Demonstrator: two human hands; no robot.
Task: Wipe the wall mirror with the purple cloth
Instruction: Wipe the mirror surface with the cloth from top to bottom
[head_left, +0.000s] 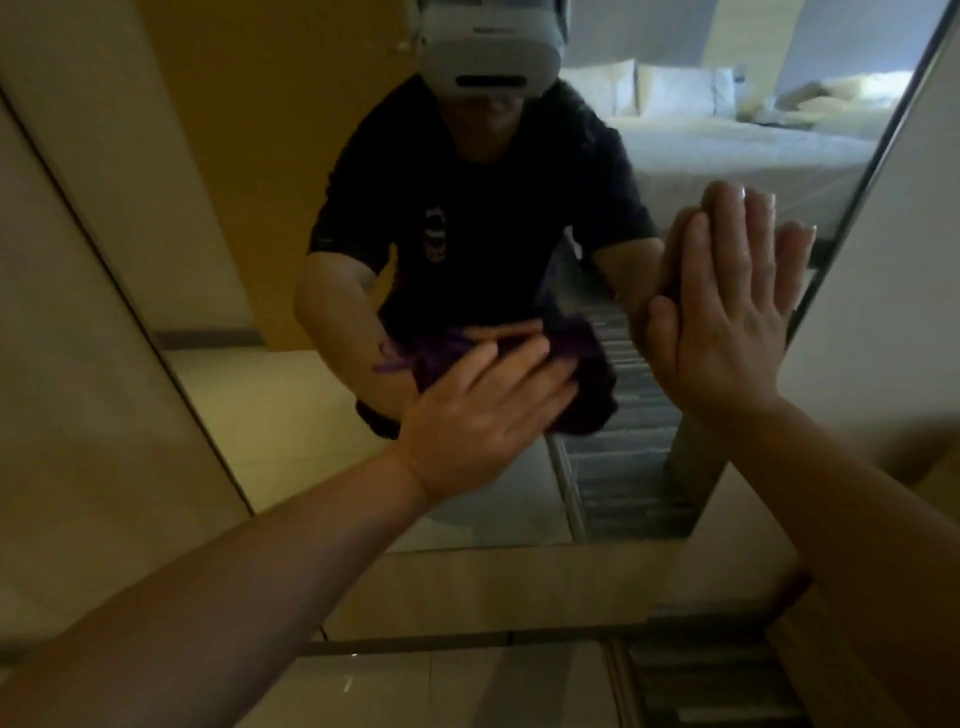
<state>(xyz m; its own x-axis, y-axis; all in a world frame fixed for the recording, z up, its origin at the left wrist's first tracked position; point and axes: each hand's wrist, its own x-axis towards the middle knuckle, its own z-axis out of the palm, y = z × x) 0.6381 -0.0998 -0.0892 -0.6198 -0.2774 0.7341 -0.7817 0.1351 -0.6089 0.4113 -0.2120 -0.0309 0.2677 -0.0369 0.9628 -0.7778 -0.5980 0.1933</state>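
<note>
The tall wall mirror (249, 218) fills most of the view, with its dark frame running down the left and right sides. My left hand (478, 415) presses the bunched purple cloth (587, 384) flat against the lower middle of the glass, fingers spread over it. My right hand (737, 317) lies flat against the glass near the mirror's right edge, fingers together and pointing up, holding nothing. The cloth's far side and its reflection merge in the dim light.
The mirror reflects a person in a dark shirt wearing a white headset, a bed with white pillows (727, 119) and a wooden door. Beige wall panels flank the mirror (67, 364). Pale floor tiles (441, 686) show below.
</note>
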